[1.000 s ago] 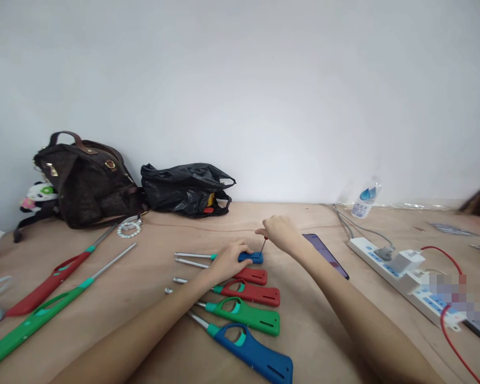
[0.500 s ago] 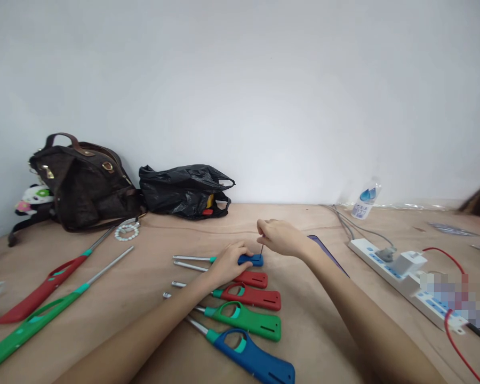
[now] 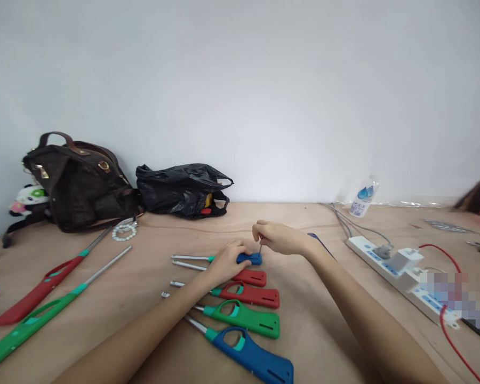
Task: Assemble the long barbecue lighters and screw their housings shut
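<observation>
My left hand point(image 3: 227, 262) pins down the farthest lighter in a row, a long-necked blue gas lighter point(image 3: 256, 259), thumb and fingers closed about its handle. Between the pinched fingers of my right hand point(image 3: 278, 238) is a thin metal screwdriver point(image 3: 260, 248); its tip meets the handle's right end, and its grip is hidden by the fingers. Nearer to me lie a red lighter point(image 3: 255, 277) partly under my left hand, another red lighter point(image 3: 264, 296), a green lighter point(image 3: 260, 321) and a larger blue lighter point(image 3: 266, 360), all with necks pointing left.
At left lie a longer red lighter point(image 3: 36, 296) and a longer green lighter point(image 3: 36, 320). A dark backpack point(image 3: 88, 186), a bead bracelet point(image 3: 124, 231) and a black plastic bag point(image 3: 180, 189) are near the wall. A bottle point(image 3: 364, 197) and a power strip point(image 3: 372, 258) with cables stand right.
The view has shifted slightly, moving everything a little left. My right hand has tipped the screwdriver a bit, its upper end leaning more to the right; my left hand keeps its hold.
</observation>
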`<act>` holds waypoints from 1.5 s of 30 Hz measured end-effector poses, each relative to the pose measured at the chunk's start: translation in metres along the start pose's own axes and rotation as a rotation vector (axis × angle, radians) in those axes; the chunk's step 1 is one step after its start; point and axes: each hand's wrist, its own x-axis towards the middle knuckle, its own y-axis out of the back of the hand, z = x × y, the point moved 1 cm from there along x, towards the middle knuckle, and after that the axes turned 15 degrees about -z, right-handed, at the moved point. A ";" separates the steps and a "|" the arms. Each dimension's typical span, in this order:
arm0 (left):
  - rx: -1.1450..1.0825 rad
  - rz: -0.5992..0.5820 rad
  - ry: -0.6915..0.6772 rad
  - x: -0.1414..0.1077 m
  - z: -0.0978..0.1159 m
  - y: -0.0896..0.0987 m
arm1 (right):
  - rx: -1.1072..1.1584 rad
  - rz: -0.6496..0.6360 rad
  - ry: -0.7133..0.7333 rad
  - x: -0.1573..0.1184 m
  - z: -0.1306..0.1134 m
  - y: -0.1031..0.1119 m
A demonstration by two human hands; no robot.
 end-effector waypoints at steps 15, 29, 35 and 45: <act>-0.013 0.012 -0.008 0.000 0.002 0.001 | -0.155 0.003 -0.266 0.002 -0.010 0.004; -0.023 0.009 -0.028 0.000 0.000 0.000 | -0.151 0.019 -0.273 0.005 -0.013 0.007; -0.033 0.001 -0.026 0.000 0.000 -0.001 | -0.137 0.036 -0.437 0.010 -0.020 0.003; -0.023 -0.006 -0.046 -0.001 0.003 0.001 | -0.139 0.083 -0.513 0.013 -0.026 -0.004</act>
